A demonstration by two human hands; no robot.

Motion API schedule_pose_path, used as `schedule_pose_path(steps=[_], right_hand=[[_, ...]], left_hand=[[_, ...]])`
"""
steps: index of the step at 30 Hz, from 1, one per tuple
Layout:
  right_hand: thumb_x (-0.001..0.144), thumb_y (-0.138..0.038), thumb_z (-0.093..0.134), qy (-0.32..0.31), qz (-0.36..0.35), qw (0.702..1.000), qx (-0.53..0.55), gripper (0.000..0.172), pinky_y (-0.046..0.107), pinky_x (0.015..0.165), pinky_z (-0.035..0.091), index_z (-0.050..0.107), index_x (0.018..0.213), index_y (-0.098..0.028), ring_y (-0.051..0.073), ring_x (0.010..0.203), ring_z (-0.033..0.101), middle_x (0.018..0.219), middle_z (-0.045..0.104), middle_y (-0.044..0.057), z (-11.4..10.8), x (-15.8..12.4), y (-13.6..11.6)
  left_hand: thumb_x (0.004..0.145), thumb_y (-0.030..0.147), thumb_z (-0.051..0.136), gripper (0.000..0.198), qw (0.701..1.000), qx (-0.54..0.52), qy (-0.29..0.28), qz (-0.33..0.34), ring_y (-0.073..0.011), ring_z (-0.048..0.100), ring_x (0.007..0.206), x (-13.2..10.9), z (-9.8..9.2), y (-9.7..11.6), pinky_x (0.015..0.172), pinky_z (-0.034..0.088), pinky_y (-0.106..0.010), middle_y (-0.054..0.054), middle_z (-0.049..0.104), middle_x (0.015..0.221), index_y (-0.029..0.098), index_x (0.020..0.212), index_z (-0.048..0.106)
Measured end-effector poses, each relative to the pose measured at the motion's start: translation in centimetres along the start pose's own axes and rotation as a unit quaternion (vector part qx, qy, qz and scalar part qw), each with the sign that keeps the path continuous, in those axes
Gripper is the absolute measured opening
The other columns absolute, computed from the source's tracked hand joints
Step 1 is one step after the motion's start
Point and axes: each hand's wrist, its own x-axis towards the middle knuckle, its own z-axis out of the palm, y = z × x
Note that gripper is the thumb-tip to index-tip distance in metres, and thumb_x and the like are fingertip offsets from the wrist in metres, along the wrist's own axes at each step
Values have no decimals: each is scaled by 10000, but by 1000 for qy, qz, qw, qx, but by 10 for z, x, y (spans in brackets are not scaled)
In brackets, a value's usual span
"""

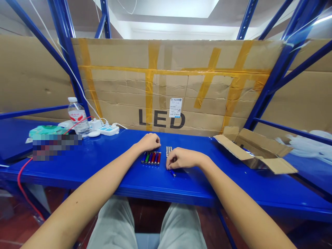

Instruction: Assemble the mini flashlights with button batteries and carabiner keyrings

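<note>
A row of several small coloured cylinders point(151, 158), blue, green, purple and red, lies side by side on the blue bench point(109, 166). My left hand point(149, 141) rests just behind the row with its fingers curled closed; what they hold, if anything, is hidden. My right hand point(181, 159) sits to the right of the row, fingers pinched on a small blue cylinder point(172, 173) that sticks out below it. A cluster of tiny silver button-like pieces point(168, 150) lies between the two hands.
An open cardboard box point(255, 152) lies at the right. A water bottle point(77, 117), a white power strip point(107, 129) with cables and a green packet point(46, 131) stand at the left. A taped cardboard sheet marked LED point(166, 90) backs the bench.
</note>
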Motion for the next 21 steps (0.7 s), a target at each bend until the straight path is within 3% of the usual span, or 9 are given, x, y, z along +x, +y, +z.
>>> schedule_pose_path(steps=[4,8,10,16,18,21], right_hand=[[726,-229,682,-22,16,1000,-1,81,217,579,417,735,766,-182,120,613,585,687,687,-12,2,0,-1],[721,-157,635,-32,2,999,17,56,215,580,408,667,765,-170,105,604,551,691,638,-18,-6,-5,1],[702,-158,648,11,-1,999,37,69,217,579,401,611,759,-170,104,609,527,682,594,-28,-16,-10,8],[688,-203,638,257,80,963,31,174,236,577,386,511,805,-183,121,647,507,749,581,-10,-40,-23,58],[686,-188,622,284,118,951,-15,154,250,599,391,517,799,-184,128,660,504,769,586,-3,-41,-23,71],[700,-175,602,292,145,943,-58,131,262,628,395,527,807,-190,146,705,526,810,610,12,-38,-21,75]], left_hand=[[794,258,586,160,998,-25,56,4,-189,637,784,2,0,-5,732,460,-276,-44,725,810,190,784,730],[805,230,566,176,994,-41,71,77,-173,627,806,6,1,0,760,453,-262,-54,712,866,169,831,729],[807,214,554,192,992,-40,39,112,-170,628,810,13,1,5,763,451,-258,-57,714,888,166,854,734],[697,44,496,346,987,3,-107,123,-187,638,778,38,-1,26,695,448,-263,-75,733,873,161,897,754],[644,5,482,407,984,-3,-132,119,-181,638,749,41,1,29,667,447,-255,-74,732,862,162,901,756],[620,-7,471,457,985,-20,-115,124,-178,642,790,37,7,29,697,459,-246,-73,731,914,171,932,754]])
